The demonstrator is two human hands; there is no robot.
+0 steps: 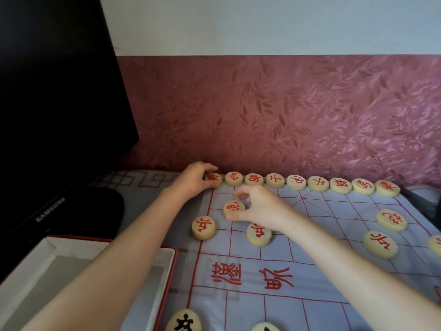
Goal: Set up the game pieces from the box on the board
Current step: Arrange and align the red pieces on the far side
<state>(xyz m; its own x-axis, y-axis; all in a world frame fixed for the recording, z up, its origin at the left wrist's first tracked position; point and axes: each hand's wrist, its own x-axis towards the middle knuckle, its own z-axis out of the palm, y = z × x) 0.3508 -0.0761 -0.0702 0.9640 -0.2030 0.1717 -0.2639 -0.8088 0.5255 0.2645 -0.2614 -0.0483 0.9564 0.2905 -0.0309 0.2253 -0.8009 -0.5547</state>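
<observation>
A pale blue cloth board (pixel 298 278) with red grid lines lies before me. Several round wooden pieces with red characters line its far edge. My left hand (pixel 193 179) grips the far-left corner piece (pixel 213 179) of that row. My right hand (pixel 257 207) pinches a red-marked piece (pixel 233 207) one row nearer, thumb below and fingers curled above it. Two more red pieces (pixel 203 227) (pixel 259 234) sit just nearer me. The open white box (pixel 47 254) with a red rim stands at the lower left and looks to hold no pieces.
A black Samsung monitor (pixel 52 115) stands at the left, with a dark pad (pixel 105 206) beneath it. A maroon patterned wall (pixel 286 111) runs right behind the far row. More red pieces (pixel 391 219) lie at the right; black-marked pieces (pixel 183 321) at the near edge.
</observation>
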